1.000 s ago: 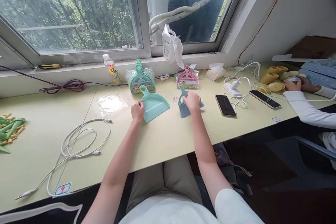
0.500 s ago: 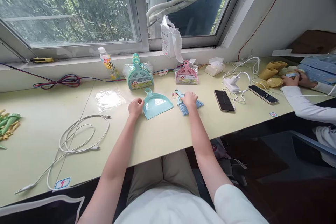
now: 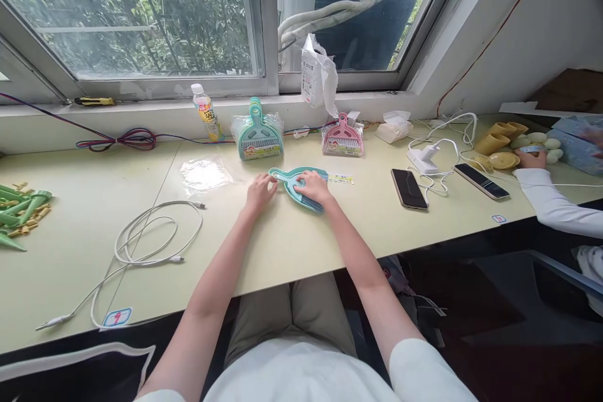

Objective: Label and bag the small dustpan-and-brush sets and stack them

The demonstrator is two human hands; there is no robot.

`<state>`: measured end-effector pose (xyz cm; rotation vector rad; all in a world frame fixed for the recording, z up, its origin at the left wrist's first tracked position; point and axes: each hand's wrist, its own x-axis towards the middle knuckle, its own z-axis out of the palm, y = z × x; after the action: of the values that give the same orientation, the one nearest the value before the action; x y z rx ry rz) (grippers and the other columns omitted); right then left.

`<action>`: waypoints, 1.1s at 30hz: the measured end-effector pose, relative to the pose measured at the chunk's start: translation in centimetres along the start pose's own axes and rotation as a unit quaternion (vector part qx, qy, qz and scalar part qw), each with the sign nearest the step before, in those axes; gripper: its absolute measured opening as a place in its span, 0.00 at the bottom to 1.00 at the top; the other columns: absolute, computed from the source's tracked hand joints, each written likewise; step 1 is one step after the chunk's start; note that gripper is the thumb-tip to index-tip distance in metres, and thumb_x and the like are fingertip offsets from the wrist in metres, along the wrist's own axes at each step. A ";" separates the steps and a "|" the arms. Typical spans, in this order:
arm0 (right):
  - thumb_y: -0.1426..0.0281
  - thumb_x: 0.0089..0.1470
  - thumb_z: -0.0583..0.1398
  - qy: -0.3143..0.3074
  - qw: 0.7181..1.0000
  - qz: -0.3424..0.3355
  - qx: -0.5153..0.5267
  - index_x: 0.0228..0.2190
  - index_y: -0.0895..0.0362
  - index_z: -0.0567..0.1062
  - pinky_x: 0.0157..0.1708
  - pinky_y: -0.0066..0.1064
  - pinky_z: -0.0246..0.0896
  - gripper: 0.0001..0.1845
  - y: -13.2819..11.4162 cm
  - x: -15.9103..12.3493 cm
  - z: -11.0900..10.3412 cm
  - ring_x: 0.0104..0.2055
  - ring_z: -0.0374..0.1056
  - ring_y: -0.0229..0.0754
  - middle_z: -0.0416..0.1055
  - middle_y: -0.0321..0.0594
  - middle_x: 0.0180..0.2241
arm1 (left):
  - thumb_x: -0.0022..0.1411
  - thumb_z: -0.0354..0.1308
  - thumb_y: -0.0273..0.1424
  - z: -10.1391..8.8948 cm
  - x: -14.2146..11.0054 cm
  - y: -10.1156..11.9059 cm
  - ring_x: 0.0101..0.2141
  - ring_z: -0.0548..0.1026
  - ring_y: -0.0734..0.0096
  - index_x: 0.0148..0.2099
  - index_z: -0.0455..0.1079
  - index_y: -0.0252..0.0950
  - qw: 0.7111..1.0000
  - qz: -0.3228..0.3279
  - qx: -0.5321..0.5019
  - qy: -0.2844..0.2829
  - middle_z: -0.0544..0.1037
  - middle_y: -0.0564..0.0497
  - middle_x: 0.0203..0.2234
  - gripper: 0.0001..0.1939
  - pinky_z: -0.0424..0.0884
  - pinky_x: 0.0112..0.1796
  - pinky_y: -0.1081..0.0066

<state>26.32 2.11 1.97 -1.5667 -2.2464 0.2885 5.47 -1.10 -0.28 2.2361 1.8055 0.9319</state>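
Observation:
A light-blue dustpan [image 3: 298, 171] lies on the table in front of me, turned so that its looped handle points left. On top of it rests a small hand brush [image 3: 311, 203] with blue bristles, partly hidden by my fingers. My right hand [image 3: 315, 188] is closed over the brush, pressing it against the pan. At the handle end, my left hand [image 3: 260, 195] has its fingers curled and touching the handle. A printed label strip [image 3: 342, 179] lies just right of the bristles.
Packed green dustpan sets [image 3: 260, 138] and a pink set [image 3: 343, 138] stand at the back. Around them are a bottle [image 3: 207, 114], a clear plastic bag [image 3: 205, 176], a white cable [image 3: 125, 245] and a phone [image 3: 409, 189]. Another person's hand [image 3: 532, 160] is far right.
My right hand has brought the brush left onto the dustpan. The dustpan has turned, its handle now pointing left, and my left hand has shifted to that end. The label is now uncovered.

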 end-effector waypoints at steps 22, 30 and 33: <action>0.65 0.55 0.62 0.031 0.994 -0.020 0.104 0.38 0.52 0.78 0.46 0.35 0.60 0.08 -0.6 0.3 2.2 0.48 0.64 0.47 0.77 0.39 0.43 | 0.58 0.56 0.23 0.4 0.2 -1.2 0.63 0.59 0.50 0.62 0.63 0.40 0.995 0.020 0.057 0.076 0.65 0.43 0.62 0.28 0.60 0.59 0.52; 0.66 0.52 0.64 -0.009 0.984 -0.058 0.170 0.38 0.53 0.79 0.42 0.31 0.60 0.10 -0.6 0.4 1.7 0.41 0.66 0.41 0.78 0.37 0.40 | 0.65 0.45 0.20 0.2 0.2 -1.2 0.57 0.70 0.56 0.52 0.73 0.39 0.991 0.113 0.071 0.028 0.76 0.42 0.51 0.20 0.66 0.56 0.56; 0.66 0.51 0.64 -0.008 0.978 -0.059 0.200 0.38 0.54 0.79 0.41 0.30 0.59 0.11 -0.3 0.4 1.1 0.39 0.66 0.40 0.78 0.37 0.40 | 0.67 0.46 0.24 0.0 0.1 -1.2 0.57 0.71 0.59 0.49 0.75 0.38 0.991 0.128 0.034 0.036 0.77 0.42 0.52 0.17 0.66 0.58 0.56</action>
<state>25.47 2.39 1.21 -1.2189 -2.1153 0.6731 4.41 -0.69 -0.80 2.5530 1.6279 1.0195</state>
